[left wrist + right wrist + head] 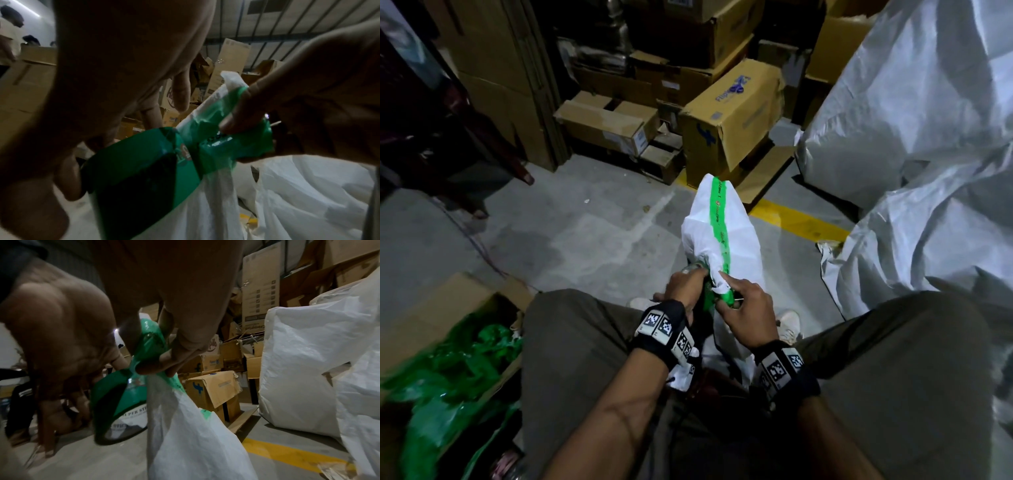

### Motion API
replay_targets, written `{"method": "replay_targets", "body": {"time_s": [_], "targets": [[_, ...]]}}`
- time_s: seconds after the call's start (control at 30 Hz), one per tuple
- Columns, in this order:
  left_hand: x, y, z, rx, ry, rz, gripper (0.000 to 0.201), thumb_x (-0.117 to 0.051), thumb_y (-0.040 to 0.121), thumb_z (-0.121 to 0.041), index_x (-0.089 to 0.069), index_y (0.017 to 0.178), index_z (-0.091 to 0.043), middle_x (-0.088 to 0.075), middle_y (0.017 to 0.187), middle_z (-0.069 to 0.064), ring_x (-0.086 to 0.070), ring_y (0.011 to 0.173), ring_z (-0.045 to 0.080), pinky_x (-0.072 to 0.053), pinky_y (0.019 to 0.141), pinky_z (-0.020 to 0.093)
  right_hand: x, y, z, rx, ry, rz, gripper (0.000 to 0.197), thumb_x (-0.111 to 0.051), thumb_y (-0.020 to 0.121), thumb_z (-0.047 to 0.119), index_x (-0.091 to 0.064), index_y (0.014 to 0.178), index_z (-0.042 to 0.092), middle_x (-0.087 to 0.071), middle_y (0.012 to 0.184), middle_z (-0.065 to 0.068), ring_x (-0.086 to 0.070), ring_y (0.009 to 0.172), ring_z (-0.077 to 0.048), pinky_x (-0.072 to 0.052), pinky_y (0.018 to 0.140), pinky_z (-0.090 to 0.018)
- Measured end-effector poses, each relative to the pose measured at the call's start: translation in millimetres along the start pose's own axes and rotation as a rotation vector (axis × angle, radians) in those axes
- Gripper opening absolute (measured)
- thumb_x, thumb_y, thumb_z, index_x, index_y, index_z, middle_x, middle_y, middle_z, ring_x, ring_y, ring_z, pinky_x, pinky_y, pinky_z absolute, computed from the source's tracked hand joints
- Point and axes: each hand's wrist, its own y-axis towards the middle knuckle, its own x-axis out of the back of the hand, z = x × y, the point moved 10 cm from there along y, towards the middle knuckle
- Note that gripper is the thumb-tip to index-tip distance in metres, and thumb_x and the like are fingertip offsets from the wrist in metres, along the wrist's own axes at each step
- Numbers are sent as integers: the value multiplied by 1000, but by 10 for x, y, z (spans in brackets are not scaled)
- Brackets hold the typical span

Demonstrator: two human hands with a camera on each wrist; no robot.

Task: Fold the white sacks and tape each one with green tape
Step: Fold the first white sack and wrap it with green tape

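Note:
A folded white sack [736, 233] stands between my knees, with a strip of green tape [720, 219] running along its length. My left hand [685, 287] grips the green tape roll [139, 162] just left of the sack's bunched near end. The roll [115, 394] is still joined to the sack by a short stretch of tape. My right hand [743, 305] pinches the taped, bunched end [236, 141] of the sack, and its fingertips [156, 368] press into the green tape there. The sack's lower part [195, 443] hangs towards the floor.
An open cardboard box [458, 294] with crumpled green plastic stands at my left knee. Large filled white sacks [911, 137] crowd the right side. Stacked cardboard boxes [729, 120] fill the space ahead. A yellow line [798, 219] crosses the concrete floor.

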Motion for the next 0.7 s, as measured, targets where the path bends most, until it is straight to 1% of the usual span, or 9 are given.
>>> {"method": "replay_targets", "body": {"time_s": [0.07,0.17,0.27,0.33,0.4,0.47,0.53,0.6,0.7], "targets": [[29,-14,-58,-43,56,24,35,-61,74,-53,-74,88,-23,-66,108,4,-48,118,31,-34,101,36,2,-4,0,5,-7,21,52,-72,77,17,-69,128,27,-73,101,-2,-64,93,-25,-53,85,-37],[88,-60,-121,-69,312,16,14,-58,86,-33,-65,87,-21,-60,129,13,-38,128,38,-30,109,45,110,21,6,32,-47,12,43,-71,82,14,-72,123,24,-74,105,-5,-64,95,-28,-48,84,-32],[15,-86,-199,-232,592,56,47,-68,81,-46,-62,125,-31,-52,136,8,-36,132,36,-29,111,51,281,82,-6,73,-99,-60,40,-63,82,4,-73,117,18,-74,104,-7,-62,92,-33,-39,77,-29],[-110,-186,-317,-447,655,71,75,-76,75,-49,-44,141,-36,-45,138,10,-35,131,33,-36,108,51,378,125,-33,92,-128,-98,42,-58,77,2,-73,114,16,-73,106,-7,-62,94,-35,-45,82,-34],[-294,-367,-549,-719,703,83,84,-79,75,-43,-36,148,-38,-40,143,9,-33,133,31,-38,107,51,438,150,-26,120,-138,-105,43,-58,74,-2,-75,110,16,-72,106,-5,-63,96,-33,-50,85,-38],[-518,-552,-798,-1007,794,125,72,-78,76,-28,-51,142,-31,-46,145,9,-37,137,31,-35,111,50,501,153,24,156,-121,-117,41,-58,71,-4,-75,104,14,-66,101,-4,-63,92,-27,-51,80,-36],[-708,-587,-955,-1139,860,212,48,-71,76,-13,-67,123,-17,-62,132,12,-49,131,32,-31,115,48,605,156,54,161,-98,-157,34,-60,73,-1,-73,101,14,-58,101,-5,-60,87,-23,-50,73,-33],[-814,-607,-1091,-1127,968,255,24,-64,83,-12,-68,106,-11,-68,111,16,-60,113,35,-38,109,45,746,187,15,123,-30,-220,29,-68,79,2,-70,103,17,-53,103,-6,-59,85,-19,-53,72,-33],[-883,-585,-1324,-1092,1077,211,18,-58,90,-24,-64,103,-13,-66,106,19,-61,101,40,-49,85,46,966,247,-174,-8,161,-323,41,-84,79,12,-58,110,21,-51,111,-4,-60,87,-8,-55,72,-20]]}}
